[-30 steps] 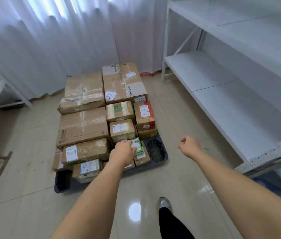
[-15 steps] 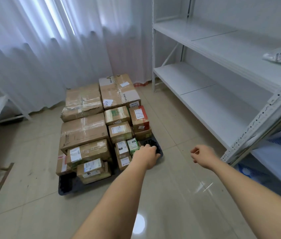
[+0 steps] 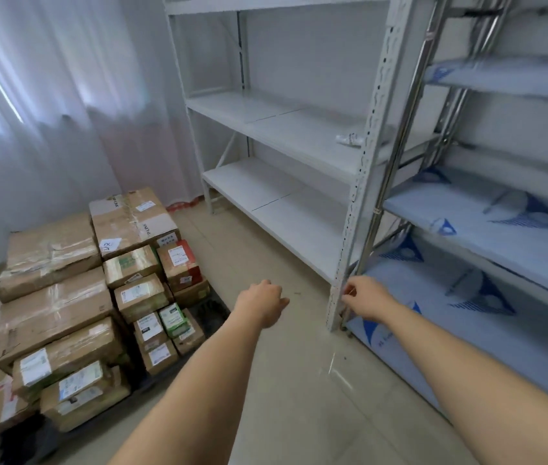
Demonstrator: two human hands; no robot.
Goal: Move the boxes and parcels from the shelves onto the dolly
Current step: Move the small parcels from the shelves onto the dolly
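Observation:
A black dolly (image 3: pixel 210 312) on the floor at the left carries several brown cardboard boxes (image 3: pixel 54 310) and small parcels, among them a green-labelled one (image 3: pixel 173 319). A white metal shelf unit (image 3: pixel 286 129) stands ahead. One small white parcel (image 3: pixel 350 139) lies on its middle shelf, partly behind the upright post. My left hand (image 3: pixel 262 305) hangs in mid-air right of the dolly, fingers loosely curled, holding nothing. My right hand (image 3: pixel 365 298) is out in front of the shelf post, fingers loosely curled, holding nothing.
A second rack (image 3: pixel 487 223) with blue-printed film on its shelves stands at the right, beside the white unit's post (image 3: pixel 363 169). White curtains (image 3: pixel 47 112) cover the far wall. Tiled floor (image 3: pixel 299 397) lies between the dolly and the racks.
My left hand has left the green-labelled parcel on the dolly and swung right. My view has turned from the dolly up toward the shelves, and both hands have moved that way.

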